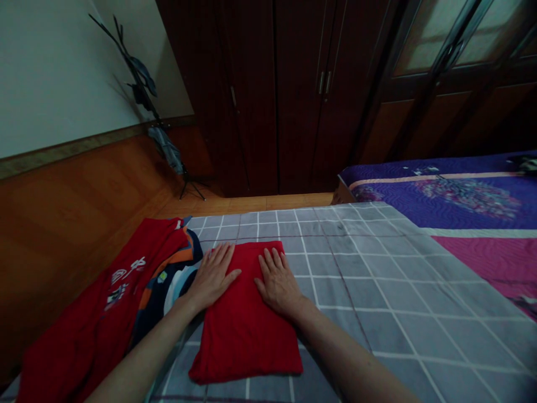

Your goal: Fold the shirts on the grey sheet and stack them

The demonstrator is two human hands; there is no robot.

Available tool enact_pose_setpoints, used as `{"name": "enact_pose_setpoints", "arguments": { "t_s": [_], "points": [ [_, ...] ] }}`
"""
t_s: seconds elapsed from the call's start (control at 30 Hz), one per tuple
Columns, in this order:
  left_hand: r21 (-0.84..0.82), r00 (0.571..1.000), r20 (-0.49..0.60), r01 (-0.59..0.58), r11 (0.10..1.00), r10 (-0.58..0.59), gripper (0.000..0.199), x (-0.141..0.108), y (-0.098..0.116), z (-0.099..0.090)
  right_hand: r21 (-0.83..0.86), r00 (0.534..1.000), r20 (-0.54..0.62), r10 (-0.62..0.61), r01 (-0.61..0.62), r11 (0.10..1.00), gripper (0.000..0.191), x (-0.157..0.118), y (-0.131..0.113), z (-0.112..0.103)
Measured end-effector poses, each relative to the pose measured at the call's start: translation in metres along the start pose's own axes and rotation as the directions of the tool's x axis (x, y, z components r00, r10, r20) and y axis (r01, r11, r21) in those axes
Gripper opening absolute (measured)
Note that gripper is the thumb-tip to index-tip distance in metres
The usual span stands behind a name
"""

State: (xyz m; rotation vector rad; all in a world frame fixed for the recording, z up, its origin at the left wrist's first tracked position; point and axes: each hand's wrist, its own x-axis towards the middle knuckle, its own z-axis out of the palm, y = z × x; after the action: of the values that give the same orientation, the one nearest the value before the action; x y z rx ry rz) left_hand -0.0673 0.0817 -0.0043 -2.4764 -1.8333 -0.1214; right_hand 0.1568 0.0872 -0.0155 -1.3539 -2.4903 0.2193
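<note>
Head view shows a folded red cloth [247,336] lying flat on a gray checked sheet [369,274], a little left of centre in the lower half of the frame. The left hand [213,275] rests palm down along the cloth's upper left edge, its fingers straight and only slightly apart, pointing toward the top of the frame, with the thumb turned inward over the cloth. The right hand [277,284] lies palm down on the cloth's upper right side, its fingers a little spread and its thumb also turned inward. Neither hand pinches anything; both press or rest flat, though how hard cannot be told. The cloth's lower edge, nearest the bottom of the frame, looks thick and rounded, and is wider than the upper edge.

At the lower left, a red shirt [94,319] with white markings lies beside dark blue clothing [156,294] that has orange on it, and a strip of white and light blue fabric [175,286] shows next to the left wrist. A purple and pink quilt [461,196] fills the right side. Across the top stands a dark wardrobe [289,129], and at the upper left a coat rack [136,75] carries a gray-blue cloth [166,148] low on its pole.
</note>
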Motion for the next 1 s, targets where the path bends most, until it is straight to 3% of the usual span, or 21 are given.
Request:
{"name": "enact_pose_setpoints", "arguments": {
  "t_s": [0.1,0.2,0.3,0.37,0.47,0.53,0.77,0.9,1.0],
  "points": [
    [-0.032,0.990,0.059,-0.129,0.991,0.131,0.064,-0.013,0.006,0.001,-0.009,1.000,-0.010,0.021,-0.021,1.000,0.061,0.000,0.002,0.002],
    [-0.017,0.996,0.088,-0.018,1.000,0.020,0.061,-0.024,-0.002,0.002,-0.018,0.998,-0.025,0.066,-0.067,0.998,0.067,0.001,0.003,0.004],
    [0.026,0.998,0.015,0.068,0.997,-0.068,0.061,-0.037,0.005,-0.008,-0.026,0.997,-0.027,0.067,-0.068,0.997,0.070,0.002,0.003,0.006],
    [0.015,1.000,-0.006,-0.006,1.000,0.006,0.062,-0.048,0.023,-0.017,-0.033,0.998,-0.028,0.062,-0.063,0.997,0.068,0.002,0.003,0.007],
    [-0.044,0.980,0.048,-0.190,0.981,0.192,0.069,-0.066,0.055,-0.021,-0.039,0.998,-0.031,0.060,-0.061,0.997,0.066,0.002,0.003,0.007],
    [-0.067,0.973,0.077,-0.213,0.975,0.218,0.074,-0.077,0.064,-0.016,-0.037,0.997,-0.034,0.062,-0.063,0.997,0.066,0.001,0.003,0.007],
    [-0.076,0.998,0.053,-0.032,0.997,0.036,0.078,-0.112,0.035,-0.002,-0.036,0.996,-0.027,0.084,-0.085,0.996,0.071,0.002,0.002,0.008],
    [-0.061,0.997,0.044,-0.053,0.997,0.056,0.082,-0.109,0.036,-0.015,-0.033,0.995,-0.046,0.093,-0.095,0.995,0.073,0.003,0.001,0.004],
    [-0.078,0.994,0.036,-0.098,0.992,0.101,0.081,-0.081,0.045,-0.026,-0.008,0.997,-0.026,-0.067,0.067,0.998,0.063,0.002,0.001,-0.003]
  ]
}}
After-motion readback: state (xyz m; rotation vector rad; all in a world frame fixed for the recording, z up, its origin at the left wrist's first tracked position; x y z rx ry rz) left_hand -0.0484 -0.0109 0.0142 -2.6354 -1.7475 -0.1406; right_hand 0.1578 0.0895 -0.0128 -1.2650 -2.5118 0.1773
